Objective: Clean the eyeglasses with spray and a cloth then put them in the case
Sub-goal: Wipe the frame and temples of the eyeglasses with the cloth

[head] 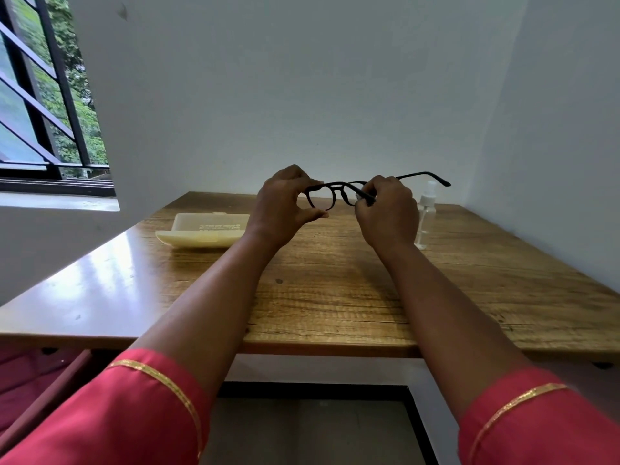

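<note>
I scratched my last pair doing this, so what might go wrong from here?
1. Both hands, the left hand and right hand, hold the eyeglasses in the air above the table; a slip would likely drop them.
2. The right hand's fingers sit close to a lens and may smudge it.
3. The spray bottle stands just beyond the right hand, so a careless move might tip it.

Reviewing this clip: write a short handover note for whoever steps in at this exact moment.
Left hand grips the left rim of the eyeglasses; right hand pinches the frame's right side. Glasses are held above the table, one temple arm unfolded to the right. Case lies open on the left; spray bottle stands upright on the right. No cloth is visible. Cannot tell whether cleaning is done. Left: finish any cleaning, fold, place in case.
</note>
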